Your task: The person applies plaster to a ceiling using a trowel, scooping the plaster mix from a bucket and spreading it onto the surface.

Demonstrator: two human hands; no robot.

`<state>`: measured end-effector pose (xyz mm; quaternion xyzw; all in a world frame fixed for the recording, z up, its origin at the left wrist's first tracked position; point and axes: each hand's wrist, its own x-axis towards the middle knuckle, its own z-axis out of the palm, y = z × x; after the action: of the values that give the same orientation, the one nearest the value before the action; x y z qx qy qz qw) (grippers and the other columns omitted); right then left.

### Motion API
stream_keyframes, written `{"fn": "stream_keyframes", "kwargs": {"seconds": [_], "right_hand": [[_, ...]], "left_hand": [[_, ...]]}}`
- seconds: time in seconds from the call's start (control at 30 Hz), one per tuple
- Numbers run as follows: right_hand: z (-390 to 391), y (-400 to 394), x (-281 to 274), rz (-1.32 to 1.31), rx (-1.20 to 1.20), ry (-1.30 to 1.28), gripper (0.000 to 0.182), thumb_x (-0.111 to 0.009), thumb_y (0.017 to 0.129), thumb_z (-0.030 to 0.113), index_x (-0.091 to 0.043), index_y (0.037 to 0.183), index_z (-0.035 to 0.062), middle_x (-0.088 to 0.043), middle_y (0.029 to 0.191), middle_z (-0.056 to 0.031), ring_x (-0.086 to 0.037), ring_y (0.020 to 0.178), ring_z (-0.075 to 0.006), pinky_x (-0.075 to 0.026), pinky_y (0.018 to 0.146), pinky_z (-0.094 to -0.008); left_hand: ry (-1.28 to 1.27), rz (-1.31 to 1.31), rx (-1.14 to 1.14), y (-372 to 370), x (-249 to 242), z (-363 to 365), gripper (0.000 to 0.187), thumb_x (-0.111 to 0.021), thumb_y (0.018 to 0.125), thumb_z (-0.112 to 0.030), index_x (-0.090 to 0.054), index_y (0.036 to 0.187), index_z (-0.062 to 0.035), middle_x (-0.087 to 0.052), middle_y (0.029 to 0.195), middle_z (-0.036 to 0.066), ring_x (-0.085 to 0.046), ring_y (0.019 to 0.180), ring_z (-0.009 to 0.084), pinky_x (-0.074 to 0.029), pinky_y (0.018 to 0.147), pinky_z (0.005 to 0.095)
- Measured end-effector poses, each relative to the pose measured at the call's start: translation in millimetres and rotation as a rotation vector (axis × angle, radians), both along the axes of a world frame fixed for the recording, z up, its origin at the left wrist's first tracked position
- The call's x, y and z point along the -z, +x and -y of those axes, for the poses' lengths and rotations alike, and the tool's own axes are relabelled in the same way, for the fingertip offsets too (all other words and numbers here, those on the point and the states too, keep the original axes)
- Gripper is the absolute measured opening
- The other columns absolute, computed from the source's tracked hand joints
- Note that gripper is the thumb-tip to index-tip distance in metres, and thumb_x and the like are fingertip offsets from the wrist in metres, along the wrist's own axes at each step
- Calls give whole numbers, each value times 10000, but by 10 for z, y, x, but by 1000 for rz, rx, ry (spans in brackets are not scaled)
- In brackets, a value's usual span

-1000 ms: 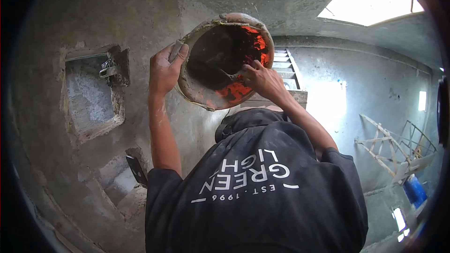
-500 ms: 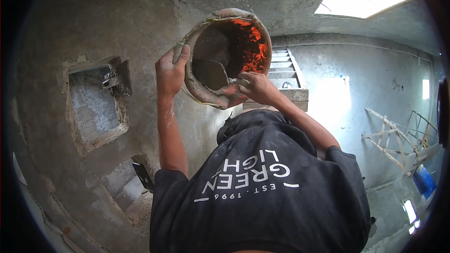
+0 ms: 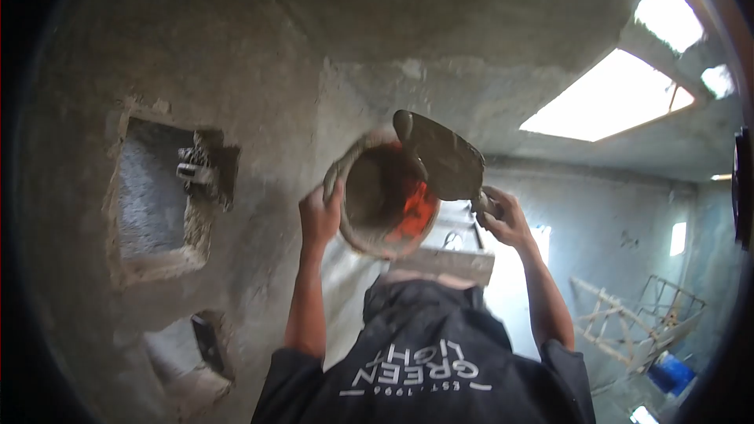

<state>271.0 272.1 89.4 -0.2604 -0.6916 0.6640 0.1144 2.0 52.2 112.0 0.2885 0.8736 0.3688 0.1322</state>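
The bucket point(image 3: 355, 224), crusted with grey mortar and orange-red on part of its inside, is held at its left rim by my left hand point(image 3: 320, 212). Its mouth faces the camera. My right hand point(image 3: 504, 218) is closed around the handle of a trowel point(image 3: 444, 159). The trowel's broad blade, coated in wet grey mortar, is raised at the upper right of the bucket and overlaps its rim in view. How much mortar lies inside the dark bucket is hard to tell.
A rough grey wall point(image 3: 267, 110) with a rectangular recess point(image 3: 153, 196) and a smaller lower one stands at left. Behind the bucket is a wooden step or ladder point(image 3: 452, 263). A metal frame point(image 3: 620, 322) and a blue container point(image 3: 670, 374) are at lower right.
The trowel has come up out of the bucket with my right hand, which moved right. The bucket and my left hand sit lower in view, and the camera view has tilted upward.
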Motion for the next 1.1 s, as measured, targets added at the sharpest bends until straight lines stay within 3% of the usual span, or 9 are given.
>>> {"fn": "stream_keyframes", "kwargs": {"seconds": [0.1,0.27,0.4,0.47,0.67,0.77,0.87,0.9,1.1], "right_hand": [[-442,-291,-461,43,31,149,463,-559,750,123,-508,1182,-35,-590,780,-54,-553,644,-103,-479,586,-251],[-1214,-1228,-1621,-96,358,348,258,-518,921,150,-452,1129,13,-556,744,-41,-501,531,-76,-410,458,-226],[-2044,-1824,-2409,-336,318,878,354,-604,862,134,-522,1196,50,-553,761,-55,-529,604,-90,-432,518,-246],[-2477,-2127,-2805,-451,315,1604,437,-655,804,126,-553,1228,96,-562,791,-76,-581,708,-133,-464,584,-278],[-2397,-2502,-3772,-143,586,2102,484,-694,795,126,-568,1256,201,-569,988,-77,-624,806,-198,-525,646,-325],[-2513,-2511,-3948,-134,677,2188,527,-702,769,159,-553,1262,269,-548,1057,-52,-623,838,-257,-538,704,-390],[-2612,-2491,-4055,-178,664,2274,523,-700,774,170,-548,1266,262,-546,1061,-52,-620,847,-248,-540,697,-374],[-2612,-2502,-4081,-175,672,2277,523,-700,774,170,-548,1266,262,-546,1061,-52,-620,847,-248,-540,697,-374],[-2742,-2649,-4247,-108,622,2347,492,-666,810,165,-536,1276,257,-545,1092,-65,-619,877,-277,-531,715,-390]], "left_hand": [[26,19,-34,82,246,105,401,-586,894,-324,-596,719,36,-590,635,220,-586,608,396,-436,564,440],[-37,103,-141,138,732,309,428,-583,872,-347,-562,692,41,-573,648,247,-572,635,430,-425,566,476],[-21,93,-199,152,877,376,433,-587,863,-372,-584,723,37,-591,661,249,-594,671,444,-447,564,489],[-61,60,-226,157,970,389,411,-579,866,-362,-595,728,25,-602,663,233,-598,688,439,-459,588,482],[37,198,-216,73,1023,370,368,-598,855,-328,-593,707,8,-616,643,189,-615,657,399,-464,586,467],[14,169,-131,18,1102,392,457,-505,932,-367,-622,895,74,-624,783,270,-599,739,444,-469,657,456],[106,-82,-218,-33,1231,350,353,-624,832,-315,-619,752,28,-618,651,210,-622,655,397,-485,617,460],[14,108,-211,-65,1124,361,337,-631,826,-322,-645,800,14,-627,699,232,-629,690,400,-495,663,456],[29,40,-124,-52,1276,423,431,-517,929,-335,-609,803,67,-609,724,266,-598,693,429,-462,618,456]]}}
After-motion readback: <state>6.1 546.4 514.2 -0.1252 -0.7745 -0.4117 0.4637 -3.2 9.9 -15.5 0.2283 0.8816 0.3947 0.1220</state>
